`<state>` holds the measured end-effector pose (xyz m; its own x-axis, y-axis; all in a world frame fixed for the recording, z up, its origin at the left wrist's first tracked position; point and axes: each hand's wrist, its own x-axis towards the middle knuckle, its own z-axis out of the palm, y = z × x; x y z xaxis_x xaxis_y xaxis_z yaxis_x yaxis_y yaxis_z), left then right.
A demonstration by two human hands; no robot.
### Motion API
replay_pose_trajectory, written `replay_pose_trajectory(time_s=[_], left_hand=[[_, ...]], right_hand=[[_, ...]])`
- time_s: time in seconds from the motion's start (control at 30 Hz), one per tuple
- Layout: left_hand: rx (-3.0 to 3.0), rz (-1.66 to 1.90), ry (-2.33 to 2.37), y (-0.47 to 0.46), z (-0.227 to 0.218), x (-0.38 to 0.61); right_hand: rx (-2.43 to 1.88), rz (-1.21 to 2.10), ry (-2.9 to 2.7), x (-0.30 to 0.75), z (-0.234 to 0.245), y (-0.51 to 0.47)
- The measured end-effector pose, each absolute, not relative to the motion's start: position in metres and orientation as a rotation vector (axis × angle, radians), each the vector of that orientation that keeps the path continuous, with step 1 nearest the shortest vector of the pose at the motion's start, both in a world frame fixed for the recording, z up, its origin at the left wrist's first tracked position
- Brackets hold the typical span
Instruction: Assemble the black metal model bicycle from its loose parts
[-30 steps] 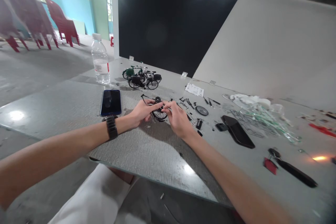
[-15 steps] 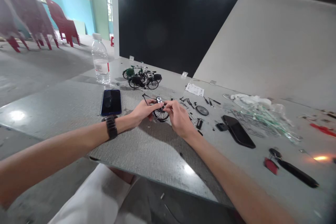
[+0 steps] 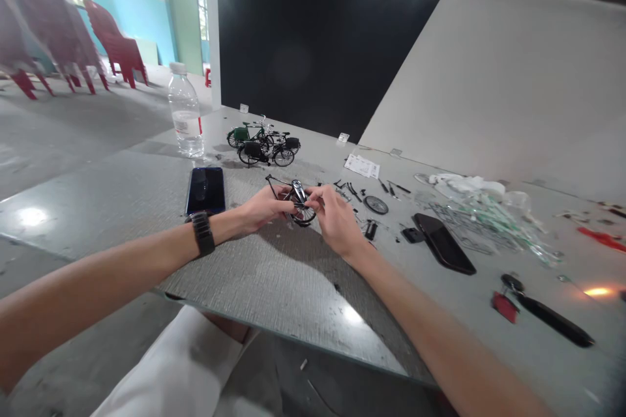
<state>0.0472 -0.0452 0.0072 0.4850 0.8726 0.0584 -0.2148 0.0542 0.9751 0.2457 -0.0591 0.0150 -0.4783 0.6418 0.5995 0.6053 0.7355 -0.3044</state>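
Between my hands, above the table's near half, is a partly built miniature bicycle [image 3: 299, 191] with a black frame, a spoked wheel and a shiny chain cover. My left hand [image 3: 267, 208] grips it from the left, thumb lying across its lower part. From the right, my right hand [image 3: 331, 212] pinches at the bicycle beside the chain cover; whatever small part its fingertips may hold is hidden. Just to the right lie a loose spoked wheel [image 3: 376, 204] and several small black parts. Assembled miniature bicycles [image 3: 267, 153], black and green, stand beyond my hands.
Left of my hands are a phone [image 3: 206, 190] and a water bottle [image 3: 186, 114]. To the right lie another phone [image 3: 443, 244], clear plastic bags and sprues [image 3: 499, 215], and a black-handled tool [image 3: 552, 319]. Paper sheets [image 3: 362, 165] lie near the wall. The table's front edge is close to my lap.
My left thumb has shifted down off the chain cover, which shows more now. The bicycle is turned slightly in my hands. My right hand stays close against it.
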Motion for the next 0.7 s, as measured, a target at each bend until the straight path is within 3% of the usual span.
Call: replay_pose_trajectory(time_s=[0.7], left_hand=[[1.187,0.912,0.651,-0.040,-0.005,0.046]], right_hand=[[-0.891,0.162,-2.205,0.248,0.007,-0.059]])
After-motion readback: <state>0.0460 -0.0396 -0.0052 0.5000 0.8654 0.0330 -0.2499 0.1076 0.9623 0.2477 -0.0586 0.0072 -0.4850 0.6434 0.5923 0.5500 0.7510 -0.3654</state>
